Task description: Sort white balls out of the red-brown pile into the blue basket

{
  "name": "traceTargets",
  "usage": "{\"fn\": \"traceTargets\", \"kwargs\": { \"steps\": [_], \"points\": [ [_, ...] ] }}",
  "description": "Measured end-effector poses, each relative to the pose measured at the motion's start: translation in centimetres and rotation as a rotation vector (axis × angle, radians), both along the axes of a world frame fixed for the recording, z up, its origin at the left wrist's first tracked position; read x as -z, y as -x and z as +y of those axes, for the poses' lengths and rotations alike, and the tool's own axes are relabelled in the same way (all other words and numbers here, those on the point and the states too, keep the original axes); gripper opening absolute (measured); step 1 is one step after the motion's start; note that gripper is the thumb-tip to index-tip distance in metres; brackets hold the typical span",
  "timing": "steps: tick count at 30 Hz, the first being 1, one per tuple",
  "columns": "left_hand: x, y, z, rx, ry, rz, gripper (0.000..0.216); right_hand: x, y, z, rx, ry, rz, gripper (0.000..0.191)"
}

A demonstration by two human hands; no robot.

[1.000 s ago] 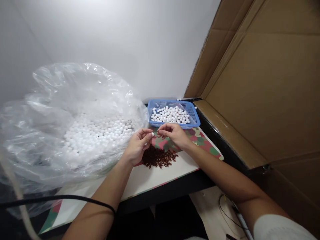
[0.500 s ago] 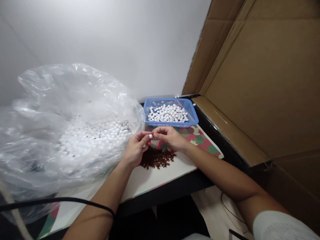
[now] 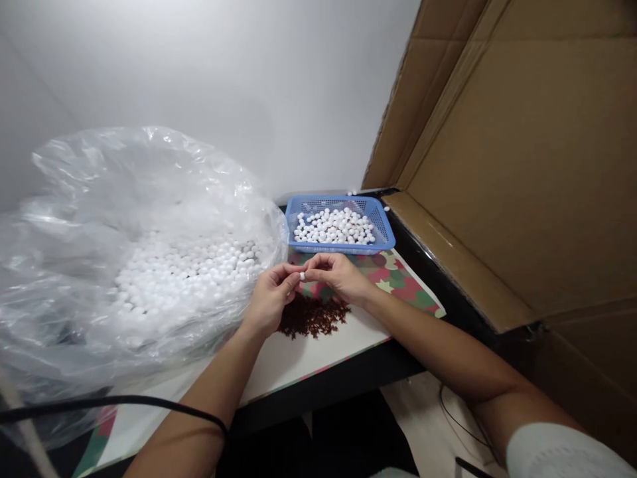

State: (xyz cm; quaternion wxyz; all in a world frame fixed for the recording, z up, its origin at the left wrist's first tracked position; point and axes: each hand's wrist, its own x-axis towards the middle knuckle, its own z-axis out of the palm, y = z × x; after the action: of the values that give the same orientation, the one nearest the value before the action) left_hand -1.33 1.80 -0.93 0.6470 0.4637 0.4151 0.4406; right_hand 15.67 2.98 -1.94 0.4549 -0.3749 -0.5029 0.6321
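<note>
A small white ball (image 3: 302, 275) is pinched between the thumb and forefinger of my left hand (image 3: 271, 292). My right hand (image 3: 338, 275) meets it from the other side, thumb and forefinger pressed together right at the ball. Whatever sits in that right pinch is too small to make out. Below both hands lies a pile of small, dark reddish-brown, jagged pieces (image 3: 311, 318) on a white sheet (image 3: 279, 362). Beyond my hands stands a blue mesh basket (image 3: 341, 249) with many white balls in it, some showing reddish specks.
At the left, a large clear plastic bag (image 3: 149, 159) spreads open over a mass of white balls (image 3: 184, 272). Cardboard (image 3: 537, 166) walls the right side. A black cable (image 3: 124, 399) crosses near my left forearm. A few stray balls (image 3: 387, 208) lie by the basket.
My fingertips have closed in around the ball, so less of it shows. A second ball seen under my left fingers earlier is now hidden. Both arms are almost still.
</note>
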Motion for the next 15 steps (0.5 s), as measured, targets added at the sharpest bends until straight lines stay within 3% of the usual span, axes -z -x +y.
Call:
{"fn": "traceTargets", "kwargs": {
  "steps": [9, 15],
  "points": [
    [-0.8, 0.3, -0.2, 0.024, -0.088, 0.196, 0.023, -0.3, 0.5, -0.5, 0.038, -0.081, 0.014, 0.026],
    [-1.7, 0.2, 0.2, -0.095, -0.09, 0.035, 0.039, -1.3, 0.9, -0.4, -0.002, -0.262, -0.03, 0.023]
  ]
}}
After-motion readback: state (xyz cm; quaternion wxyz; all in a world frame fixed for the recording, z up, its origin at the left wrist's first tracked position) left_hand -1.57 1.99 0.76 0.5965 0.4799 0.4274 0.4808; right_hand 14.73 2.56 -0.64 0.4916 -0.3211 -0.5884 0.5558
